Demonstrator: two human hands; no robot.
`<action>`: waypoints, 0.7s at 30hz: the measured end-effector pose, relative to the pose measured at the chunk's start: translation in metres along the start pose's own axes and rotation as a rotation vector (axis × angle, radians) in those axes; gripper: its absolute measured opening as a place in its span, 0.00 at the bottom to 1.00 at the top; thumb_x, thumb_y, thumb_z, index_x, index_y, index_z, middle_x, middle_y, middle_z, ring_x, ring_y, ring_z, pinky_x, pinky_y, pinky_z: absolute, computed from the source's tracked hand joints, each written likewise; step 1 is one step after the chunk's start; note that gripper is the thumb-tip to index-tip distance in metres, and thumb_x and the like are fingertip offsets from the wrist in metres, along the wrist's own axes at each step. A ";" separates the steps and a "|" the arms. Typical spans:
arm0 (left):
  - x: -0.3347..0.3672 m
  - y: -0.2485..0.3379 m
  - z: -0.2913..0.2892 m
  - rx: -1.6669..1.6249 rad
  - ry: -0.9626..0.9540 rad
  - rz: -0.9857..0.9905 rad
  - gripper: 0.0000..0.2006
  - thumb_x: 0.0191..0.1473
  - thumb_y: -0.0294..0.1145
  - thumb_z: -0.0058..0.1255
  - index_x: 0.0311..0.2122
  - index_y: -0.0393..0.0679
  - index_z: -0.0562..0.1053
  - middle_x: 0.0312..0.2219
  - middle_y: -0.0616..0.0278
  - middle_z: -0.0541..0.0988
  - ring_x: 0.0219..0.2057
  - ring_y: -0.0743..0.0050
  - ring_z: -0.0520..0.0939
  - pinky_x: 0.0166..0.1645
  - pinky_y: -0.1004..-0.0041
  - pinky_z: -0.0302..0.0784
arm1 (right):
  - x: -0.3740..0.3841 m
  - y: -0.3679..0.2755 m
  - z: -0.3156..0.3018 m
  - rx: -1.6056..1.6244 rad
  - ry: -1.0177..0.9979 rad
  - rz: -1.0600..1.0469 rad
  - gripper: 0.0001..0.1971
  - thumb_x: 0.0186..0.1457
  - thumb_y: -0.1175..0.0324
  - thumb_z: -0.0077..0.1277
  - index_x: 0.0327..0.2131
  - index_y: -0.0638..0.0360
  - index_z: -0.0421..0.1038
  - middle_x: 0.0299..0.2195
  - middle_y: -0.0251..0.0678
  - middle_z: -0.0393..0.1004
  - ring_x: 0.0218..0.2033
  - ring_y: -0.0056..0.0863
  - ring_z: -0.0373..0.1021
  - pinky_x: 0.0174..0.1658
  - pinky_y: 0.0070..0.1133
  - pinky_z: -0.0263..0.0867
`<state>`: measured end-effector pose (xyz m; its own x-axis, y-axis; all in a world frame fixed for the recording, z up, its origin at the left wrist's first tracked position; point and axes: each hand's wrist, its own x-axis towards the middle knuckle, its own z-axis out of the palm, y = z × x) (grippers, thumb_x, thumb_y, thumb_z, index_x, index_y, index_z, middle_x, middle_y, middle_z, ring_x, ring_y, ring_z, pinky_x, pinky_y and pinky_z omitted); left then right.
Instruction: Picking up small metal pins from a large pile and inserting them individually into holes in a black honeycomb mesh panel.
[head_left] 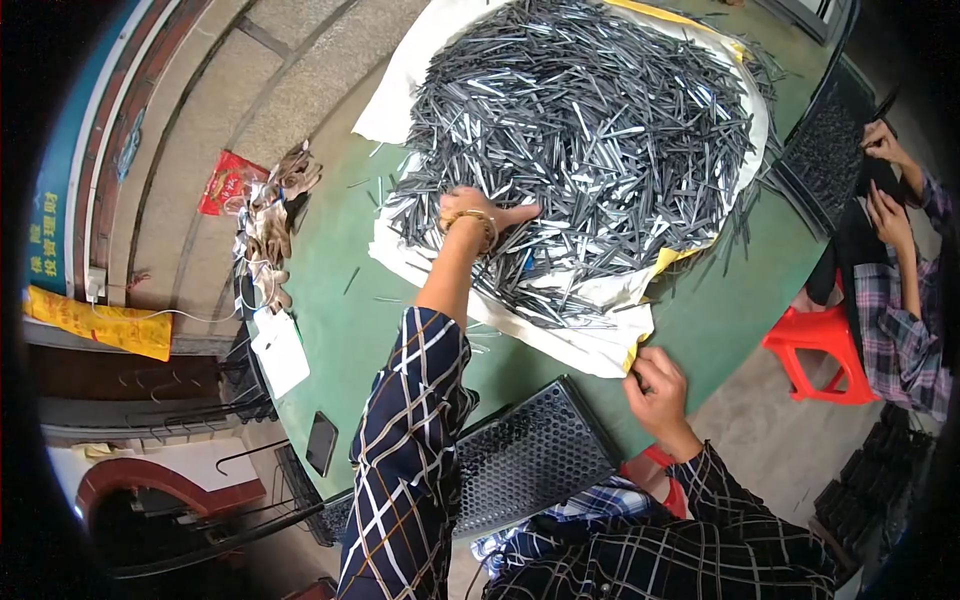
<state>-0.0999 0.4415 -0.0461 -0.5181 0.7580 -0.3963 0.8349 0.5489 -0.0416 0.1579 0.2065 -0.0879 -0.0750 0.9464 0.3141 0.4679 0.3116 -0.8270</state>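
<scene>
A large heap of thin dark-grey strips (pixel 580 130) lies on an opened white sack (pixel 590 345) with yellow edging. My left hand (pixel 475 212), with a bracelet at the wrist, presses on the near left side of the heap. Its thumb is spread out to the right, while the other fingertips are partly hidden among the strips. At the sack's near right corner, my right hand (pixel 658 392) has its fingers closed on the yellow-edged cloth. A black tray with rows of small holes (pixel 535 455) rests tilted at the near table edge, beneath my arms.
The green table (pixel 330 370) carries a phone (pixel 321 443), a white card (pixel 280 352), brown gloves (pixel 270 240) and a red packet (pixel 230 182). At the right, a co-worker's hands (pixel 890 215) are beside another black tray (pixel 830 150). A red stool (pixel 820 350) stands below.
</scene>
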 end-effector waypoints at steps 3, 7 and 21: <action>-0.002 0.007 -0.002 -0.050 0.043 -0.062 0.67 0.16 0.71 0.62 0.57 0.30 0.49 0.52 0.46 0.60 0.54 0.56 0.66 0.55 0.68 0.65 | -0.001 0.004 0.000 -0.015 -0.007 -0.004 0.06 0.39 0.79 0.51 0.26 0.65 0.71 0.27 0.35 0.70 0.15 0.24 0.60 0.21 0.22 0.58; 0.008 -0.007 -0.002 -0.234 0.074 -0.044 0.58 0.21 0.66 0.64 0.54 0.33 0.57 0.47 0.50 0.70 0.47 0.58 0.74 0.51 0.67 0.70 | -0.001 0.000 -0.004 -0.035 -0.004 0.013 0.06 0.39 0.79 0.52 0.27 0.65 0.71 0.27 0.35 0.70 0.16 0.24 0.61 0.21 0.21 0.58; 0.015 -0.038 0.001 -0.030 0.120 0.139 0.30 0.41 0.47 0.59 0.45 0.35 0.66 0.42 0.49 0.75 0.43 0.58 0.77 0.45 0.66 0.74 | -0.002 0.005 0.002 -0.013 0.000 0.016 0.07 0.40 0.79 0.51 0.28 0.66 0.71 0.28 0.35 0.70 0.14 0.21 0.60 0.20 0.19 0.58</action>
<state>-0.1392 0.4323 -0.0511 -0.4177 0.8629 -0.2844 0.8951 0.4446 0.0345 0.1585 0.2066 -0.0933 -0.0676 0.9514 0.3006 0.4805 0.2951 -0.8258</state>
